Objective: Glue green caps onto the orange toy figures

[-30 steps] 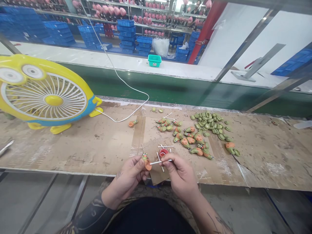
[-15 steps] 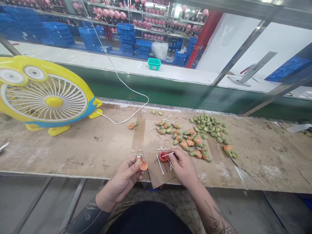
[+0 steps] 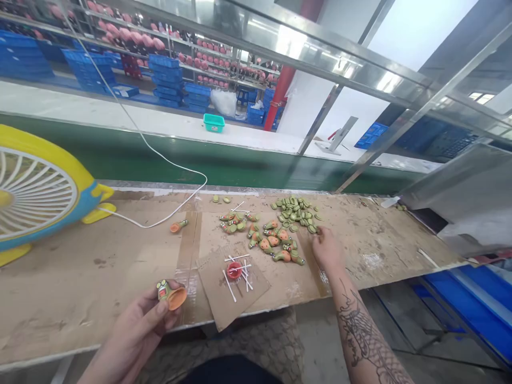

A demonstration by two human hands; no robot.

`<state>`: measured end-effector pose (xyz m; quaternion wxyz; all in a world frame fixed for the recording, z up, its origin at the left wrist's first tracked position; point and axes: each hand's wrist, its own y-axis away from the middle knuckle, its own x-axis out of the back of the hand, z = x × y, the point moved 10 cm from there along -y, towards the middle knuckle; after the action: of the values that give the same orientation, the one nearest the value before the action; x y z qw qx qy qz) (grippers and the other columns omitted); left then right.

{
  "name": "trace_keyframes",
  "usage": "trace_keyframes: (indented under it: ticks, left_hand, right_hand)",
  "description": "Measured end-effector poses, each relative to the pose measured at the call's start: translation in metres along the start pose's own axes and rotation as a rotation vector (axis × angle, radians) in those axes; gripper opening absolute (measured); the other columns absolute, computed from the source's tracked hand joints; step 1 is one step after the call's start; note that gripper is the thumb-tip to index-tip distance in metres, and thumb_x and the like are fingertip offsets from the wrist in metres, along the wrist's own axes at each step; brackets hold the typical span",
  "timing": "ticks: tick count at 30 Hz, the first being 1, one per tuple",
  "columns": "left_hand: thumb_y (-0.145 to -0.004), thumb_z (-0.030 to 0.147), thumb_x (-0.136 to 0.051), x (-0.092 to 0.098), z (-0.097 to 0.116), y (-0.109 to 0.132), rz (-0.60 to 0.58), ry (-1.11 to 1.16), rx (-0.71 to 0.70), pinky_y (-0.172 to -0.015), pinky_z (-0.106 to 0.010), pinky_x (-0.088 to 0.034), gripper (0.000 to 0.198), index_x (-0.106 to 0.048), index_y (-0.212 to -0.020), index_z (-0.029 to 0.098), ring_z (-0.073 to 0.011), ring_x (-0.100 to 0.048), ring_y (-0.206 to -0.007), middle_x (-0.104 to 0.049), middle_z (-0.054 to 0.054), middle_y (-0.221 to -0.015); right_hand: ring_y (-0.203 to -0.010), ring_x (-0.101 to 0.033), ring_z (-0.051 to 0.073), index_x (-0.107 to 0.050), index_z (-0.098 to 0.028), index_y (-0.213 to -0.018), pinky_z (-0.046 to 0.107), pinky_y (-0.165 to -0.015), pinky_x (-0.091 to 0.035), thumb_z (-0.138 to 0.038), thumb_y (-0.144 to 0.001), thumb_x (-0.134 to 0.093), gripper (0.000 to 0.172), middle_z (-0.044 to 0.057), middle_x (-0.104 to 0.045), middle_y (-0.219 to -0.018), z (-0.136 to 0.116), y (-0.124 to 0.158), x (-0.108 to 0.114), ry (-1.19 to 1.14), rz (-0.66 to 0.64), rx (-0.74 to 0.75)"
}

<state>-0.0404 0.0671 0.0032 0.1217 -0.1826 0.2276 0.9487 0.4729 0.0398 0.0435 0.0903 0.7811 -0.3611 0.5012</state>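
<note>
In my left hand [image 3: 150, 314], thumb and fingers grip a small green figurine [image 3: 163, 289] with big eyes, a red patch and a hollow orange end turned up. My right hand [image 3: 328, 248] reaches to the right edge of a pile of small green discs [image 3: 294, 209]; its fingertips are closed together, and what they hold, if anything, is hidden. Left of that hand lies a group of green-and-orange figurines [image 3: 272, 241]. A small red cup [image 3: 233, 270] of red paint stands on a cardboard piece [image 3: 256, 290], with several cotton swabs [image 3: 229, 286] on and around it.
A yellow-and-blue fan [image 3: 82, 186] stands at the left, its white cable [image 3: 160, 152] running across the table. One figurine [image 3: 178, 226] lies apart near the cable. Behind the green barrier [image 3: 240, 165] is a teal basket [image 3: 214, 123]. A grey metal box [image 3: 476, 197] stands at the right.
My right hand has let go of a cotton swab, which now lies across the red cup, and has moved right to the discs. My left hand still holds the figurine. The view has turned right.
</note>
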Motion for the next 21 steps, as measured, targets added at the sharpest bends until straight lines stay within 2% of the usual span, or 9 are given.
trace_keyframes:
  ticks: [3, 5, 8, 11, 13, 16, 18, 21]
  left_hand:
    - [-0.070, 0.050, -0.092, -0.011, 0.001, 0.000, 0.019, 0.003, -0.004, -0.067, -0.023, -0.047, 0.042, -0.081, -0.101, 0.024, -0.0141, -0.050, -0.075, -0.066, -0.002, -0.095]
    - [-0.065, 0.051, -0.094, -0.023, 0.002, 0.002, 0.026, 0.003, -0.010, -0.066, -0.023, -0.045, 0.045, -0.080, -0.099, 0.025, -0.0138, -0.050, -0.076, -0.066, -0.002, -0.099]
    - [-0.063, 0.053, -0.095, -0.039, 0.003, 0.006, 0.012, -0.019, -0.011, -0.064, -0.023, -0.042, 0.048, -0.079, -0.097, 0.025, -0.0128, -0.047, -0.071, -0.066, -0.001, -0.102]
    - [-0.061, 0.054, -0.096, -0.041, 0.004, 0.010, 0.027, -0.032, -0.019, -0.062, -0.025, -0.042, 0.049, -0.079, -0.097, 0.025, -0.0132, -0.045, -0.068, -0.066, -0.002, -0.099]
    - [-0.061, 0.055, -0.096, -0.038, 0.002, 0.011, 0.046, -0.047, -0.017, -0.062, -0.025, -0.043, 0.049, -0.079, -0.097, 0.026, -0.0131, -0.046, -0.069, -0.067, -0.002, -0.101]
    - [-0.060, 0.054, -0.096, -0.036, 0.001, 0.012, 0.066, -0.075, -0.013, -0.063, -0.024, -0.044, 0.049, -0.080, -0.097, 0.026, -0.0140, -0.051, -0.074, -0.068, -0.002, -0.106]
    - [-0.058, 0.054, -0.098, -0.044, 0.001, 0.011, 0.046, -0.078, -0.004, -0.064, -0.024, -0.045, 0.052, -0.080, -0.097, 0.025, -0.0152, -0.053, -0.078, -0.069, -0.003, -0.103]
    - [-0.054, 0.052, -0.100, -0.065, 0.000, 0.009, -0.027, -0.065, 0.021, -0.065, -0.024, -0.047, 0.053, -0.081, -0.096, 0.024, -0.0154, -0.055, -0.077, -0.070, -0.003, -0.096]
  right_hand:
    - [-0.129, -0.060, 0.027, -0.067, -0.020, -0.129, 0.053, -0.114, -0.044, -0.036, -0.101, -0.065, 0.032, 0.010, -0.065, -0.139, -0.026, -0.005, -0.023, -0.051, -0.142, 0.140]
    - [-0.128, -0.061, 0.027, -0.069, -0.020, -0.125, 0.053, -0.113, -0.045, -0.036, -0.100, -0.067, 0.030, 0.010, -0.066, -0.138, -0.040, -0.010, -0.038, -0.098, -0.208, 0.183]
    - [-0.121, -0.064, 0.027, -0.071, -0.018, -0.116, 0.053, -0.109, -0.049, -0.037, -0.098, -0.070, 0.026, 0.009, -0.070, -0.128, -0.045, -0.019, -0.049, -0.189, -0.244, 0.160]
    - [-0.113, -0.068, 0.025, -0.071, -0.016, -0.110, 0.052, -0.104, -0.053, -0.038, -0.097, -0.071, 0.025, 0.008, -0.072, -0.118, -0.040, -0.016, -0.043, -0.342, -0.222, 0.103]
    - [-0.110, -0.069, 0.025, -0.069, -0.016, -0.114, 0.051, -0.102, -0.055, -0.042, -0.096, -0.071, 0.031, 0.009, -0.073, -0.117, -0.039, 0.000, -0.030, -0.494, -0.202, 0.082]
    - [-0.119, -0.067, 0.027, -0.065, -0.021, -0.121, 0.047, -0.104, -0.055, -0.051, -0.089, -0.074, 0.045, 0.014, -0.071, -0.130, -0.049, 0.044, -0.009, -0.755, -0.212, 0.093]
    - [-0.125, -0.065, 0.028, -0.066, -0.025, -0.120, 0.045, -0.105, -0.056, -0.053, -0.084, -0.079, 0.048, 0.014, -0.070, -0.134, -0.061, 0.076, 0.002, -0.899, -0.259, 0.100]
    - [-0.121, -0.067, 0.028, -0.071, -0.027, -0.117, 0.044, -0.100, -0.058, -0.047, -0.081, -0.085, 0.044, 0.012, -0.072, -0.132, -0.077, 0.114, 0.007, -1.040, -0.354, 0.076]
